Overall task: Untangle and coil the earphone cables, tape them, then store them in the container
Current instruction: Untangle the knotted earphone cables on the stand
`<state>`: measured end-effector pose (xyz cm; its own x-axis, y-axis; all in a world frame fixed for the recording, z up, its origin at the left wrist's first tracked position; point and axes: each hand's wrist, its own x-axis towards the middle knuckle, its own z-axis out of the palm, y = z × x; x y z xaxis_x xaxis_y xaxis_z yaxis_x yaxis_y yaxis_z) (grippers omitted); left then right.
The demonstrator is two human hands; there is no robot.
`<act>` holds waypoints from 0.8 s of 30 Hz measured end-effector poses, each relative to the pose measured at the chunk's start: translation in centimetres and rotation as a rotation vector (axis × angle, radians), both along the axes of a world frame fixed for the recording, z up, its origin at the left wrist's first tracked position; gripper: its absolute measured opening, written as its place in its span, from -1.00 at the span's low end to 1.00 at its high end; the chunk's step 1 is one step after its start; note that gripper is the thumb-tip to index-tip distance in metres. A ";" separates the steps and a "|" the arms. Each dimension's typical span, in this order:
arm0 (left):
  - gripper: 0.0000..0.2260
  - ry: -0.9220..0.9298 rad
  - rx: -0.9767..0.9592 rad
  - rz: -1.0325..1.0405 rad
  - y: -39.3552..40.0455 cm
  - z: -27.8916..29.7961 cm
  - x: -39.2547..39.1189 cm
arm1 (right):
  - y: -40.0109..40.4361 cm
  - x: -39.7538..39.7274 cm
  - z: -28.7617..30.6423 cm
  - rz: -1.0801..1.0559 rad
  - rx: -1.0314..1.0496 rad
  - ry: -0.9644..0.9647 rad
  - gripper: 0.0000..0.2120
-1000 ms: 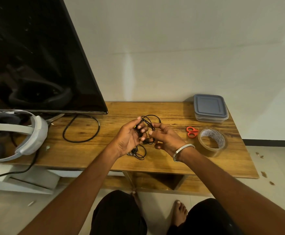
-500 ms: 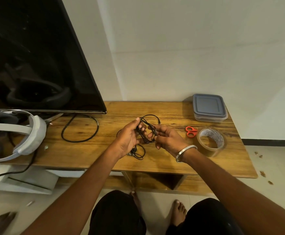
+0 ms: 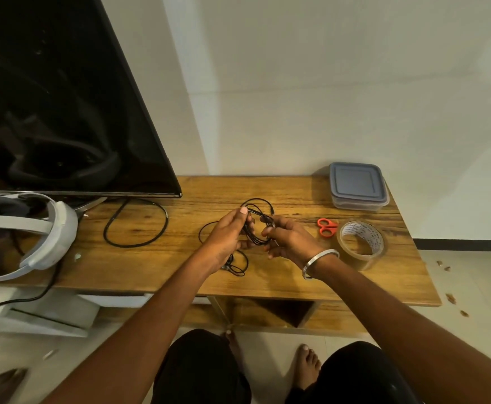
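Observation:
A bunch of black earphone cable [image 3: 257,228] is stretched in loops between my two hands above the middle of the wooden table [image 3: 282,281]. My left hand [image 3: 226,237] pinches one side of the loops and my right hand [image 3: 289,239], with a metal bangle on the wrist, pinches the other side. More black cable [image 3: 238,265] lies on the table under my left hand. A roll of clear tape [image 3: 361,243] stands to the right. Behind it sits a closed grey-lidded plastic container [image 3: 356,185].
Small orange scissors [image 3: 327,227] lie between my right hand and the tape. A large black TV [image 3: 57,97] fills the left, its black cord [image 3: 136,225] looping on the table. A white headset [image 3: 34,234] rests at far left. My knees and feet are below the table's front edge.
The cable loops between my hands have spread wider, and my hands have moved slightly apart. The camera has tilted a little, so the table sits slightly lower in view.

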<state>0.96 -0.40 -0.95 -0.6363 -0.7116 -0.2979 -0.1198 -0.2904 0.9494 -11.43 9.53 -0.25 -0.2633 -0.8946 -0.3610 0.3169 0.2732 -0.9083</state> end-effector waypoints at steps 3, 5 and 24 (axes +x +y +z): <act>-0.74 0.006 -0.016 0.012 0.3 0.0 -0.3 | -0.1 0.0 -0.3 -0.031 0.039 0.279 -0.71; -0.75 0.006 -0.028 0.012 0.4 -0.2 -0.4 | -0.1 0.0 -0.5 -0.040 0.038 0.399 -0.72; -0.69 -0.560 -0.579 -0.174 1.2 -2.6 -3.2 | 1.0 -2.7 -1.7 -0.083 0.155 0.709 -0.79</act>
